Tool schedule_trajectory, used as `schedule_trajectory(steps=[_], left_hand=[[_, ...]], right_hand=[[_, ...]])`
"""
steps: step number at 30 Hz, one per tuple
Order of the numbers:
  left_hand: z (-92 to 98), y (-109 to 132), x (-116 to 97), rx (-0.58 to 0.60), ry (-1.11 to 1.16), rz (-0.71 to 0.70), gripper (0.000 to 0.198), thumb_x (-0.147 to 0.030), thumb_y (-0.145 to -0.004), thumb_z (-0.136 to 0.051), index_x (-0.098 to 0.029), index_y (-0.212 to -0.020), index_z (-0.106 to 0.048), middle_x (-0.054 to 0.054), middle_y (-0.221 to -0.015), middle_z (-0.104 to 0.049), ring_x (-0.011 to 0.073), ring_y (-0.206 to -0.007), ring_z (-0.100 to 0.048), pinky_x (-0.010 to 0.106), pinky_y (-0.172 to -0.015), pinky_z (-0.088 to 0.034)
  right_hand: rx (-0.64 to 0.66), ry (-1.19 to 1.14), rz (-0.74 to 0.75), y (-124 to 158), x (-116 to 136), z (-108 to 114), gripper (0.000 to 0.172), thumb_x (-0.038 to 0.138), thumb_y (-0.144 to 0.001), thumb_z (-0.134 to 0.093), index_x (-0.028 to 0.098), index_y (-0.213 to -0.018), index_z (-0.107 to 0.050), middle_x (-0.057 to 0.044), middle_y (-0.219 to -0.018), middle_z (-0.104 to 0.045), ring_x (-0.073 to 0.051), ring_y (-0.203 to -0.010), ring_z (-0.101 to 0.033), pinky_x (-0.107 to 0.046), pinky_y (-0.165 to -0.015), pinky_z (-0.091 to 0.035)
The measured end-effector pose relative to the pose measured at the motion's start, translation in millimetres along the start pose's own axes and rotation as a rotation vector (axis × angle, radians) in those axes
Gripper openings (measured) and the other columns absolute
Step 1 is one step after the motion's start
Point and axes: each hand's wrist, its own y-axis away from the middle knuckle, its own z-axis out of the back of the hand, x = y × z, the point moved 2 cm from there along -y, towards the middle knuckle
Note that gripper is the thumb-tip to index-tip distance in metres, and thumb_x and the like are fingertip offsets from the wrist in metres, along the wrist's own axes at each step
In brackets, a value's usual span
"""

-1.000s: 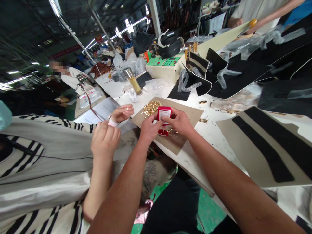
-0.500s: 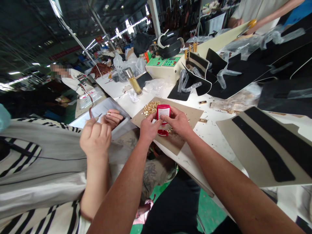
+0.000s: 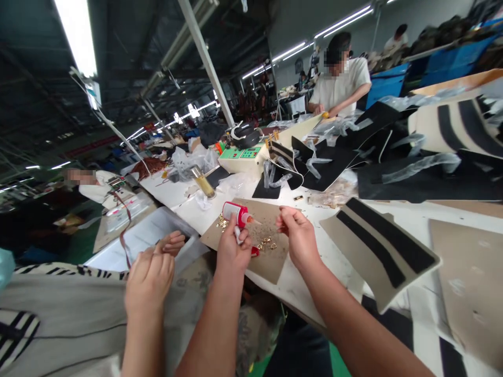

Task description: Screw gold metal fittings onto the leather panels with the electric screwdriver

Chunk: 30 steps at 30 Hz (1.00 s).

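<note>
My left hand [image 3: 231,246] grips a red glue bottle [image 3: 234,213] with a white label. The bottle lies tilted on its side, its pale pointed nozzle aimed right. A small white piece [image 3: 238,235] also sits among the left fingers. To the right, my right hand [image 3: 295,230] is raised above the brown board [image 3: 271,272], its thumb and fingertips pinched together; whatever is between them is too small to make out. Beneath the hands, small gold metal fittings [image 3: 267,242] are scattered on the board. A red piece [image 3: 255,252] lies near my left wrist.
A co-worker's hands [image 3: 151,272] are close on the left, beside a white bin [image 3: 145,230]. A bottle of yellowish liquid [image 3: 203,182] and a green-panelled machine [image 3: 245,157] stand behind. Striped panels [image 3: 377,251] lie to the right.
The bottle has gone from upside down between both hands to tilted sideways in my left hand. My right hand has let go and moved right. The view has swung right and up.
</note>
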Motion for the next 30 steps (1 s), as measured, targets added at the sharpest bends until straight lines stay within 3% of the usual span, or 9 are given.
schedule_trajectory(steps=[5,9,13,20,24,26,28,30], left_hand=[[-52.7,46,-18,0.149,0.658,0.277,0.018,-0.042,-0.097,-0.073,-0.026,-0.090,-0.067,0.000,-0.079,-0.071,0.0056,-0.042,-0.042,0.019,-0.031,-0.033],[-88.3,87,-33,0.240,0.787,0.330,0.025,-0.034,-0.108,-0.058,-0.017,-0.090,-0.063,-0.002,-0.079,-0.066,-0.0002,-0.039,-0.036,0.013,-0.031,-0.028],[-111.6,124,-39,0.304,0.853,0.393,0.033,-0.033,-0.112,-0.049,-0.013,-0.089,-0.061,-0.003,-0.075,-0.062,-0.0009,-0.038,-0.036,0.012,-0.031,-0.026],[-139.6,191,-40,0.391,0.889,0.483,0.023,-0.035,-0.106,-0.061,-0.014,-0.098,-0.066,-0.007,-0.066,-0.056,0.0009,-0.035,-0.034,0.013,-0.030,-0.024],[-154.3,225,-31,0.542,0.842,0.557,0.025,-0.038,-0.099,-0.071,-0.014,-0.106,-0.070,-0.004,-0.070,-0.062,0.0030,-0.038,-0.038,0.014,-0.030,-0.025],[-158.6,240,-20,0.625,0.738,0.564,0.035,-0.042,-0.089,-0.082,-0.017,-0.110,-0.072,-0.002,-0.079,-0.069,0.0040,-0.043,-0.044,0.014,-0.033,-0.033],[-163.6,251,-4,0.660,0.548,0.542,0.054,-0.052,-0.072,-0.094,-0.020,-0.111,-0.075,-0.001,-0.089,-0.075,0.0059,-0.051,-0.054,0.016,-0.043,-0.048],[-175.7,263,12,0.825,0.337,0.445,0.067,-0.057,-0.062,-0.097,-0.023,-0.117,-0.076,0.003,-0.112,-0.080,0.0132,-0.075,-0.070,0.018,-0.058,-0.059]], right_hand=[[0.053,0.055,0.160,52,44,13,0.037,0.044,-0.076,-0.086,0.025,-0.105,-0.075,0.001,-0.077,-0.067,-0.017,-0.066,-0.057,-0.032,-0.062,-0.049],[0.033,0.102,0.237,83,71,24,0.032,0.040,-0.079,-0.085,0.022,-0.104,-0.076,0.000,-0.079,-0.070,-0.016,-0.068,-0.060,-0.032,-0.067,-0.051],[-0.032,0.241,0.385,116,101,40,0.020,0.035,-0.085,-0.082,0.022,-0.098,-0.080,-0.001,-0.082,-0.072,-0.016,-0.073,-0.064,-0.032,-0.073,-0.052],[-0.130,0.398,0.631,175,159,59,0.011,0.033,-0.092,-0.077,0.024,-0.089,-0.083,-0.003,-0.082,-0.071,-0.018,-0.076,-0.066,-0.031,-0.072,-0.054],[-0.234,0.456,0.683,212,200,84,0.011,0.027,-0.090,-0.078,0.022,-0.081,-0.081,-0.002,-0.083,-0.073,-0.015,-0.074,-0.064,-0.027,-0.072,-0.052],[-0.275,0.449,0.661,243,225,106,0.009,0.027,-0.089,-0.080,0.021,-0.082,-0.081,-0.001,-0.081,-0.073,-0.013,-0.072,-0.063,-0.025,-0.071,-0.051],[-0.306,0.443,0.627,283,247,130,0.011,0.029,-0.087,-0.083,0.019,-0.082,-0.080,-0.001,-0.080,-0.072,-0.013,-0.073,-0.062,-0.024,-0.071,-0.050],[-0.332,0.430,0.568,325,262,153,0.017,0.033,-0.083,-0.087,0.017,-0.083,-0.080,-0.002,-0.080,-0.072,-0.013,-0.073,-0.063,-0.024,-0.070,-0.050]])
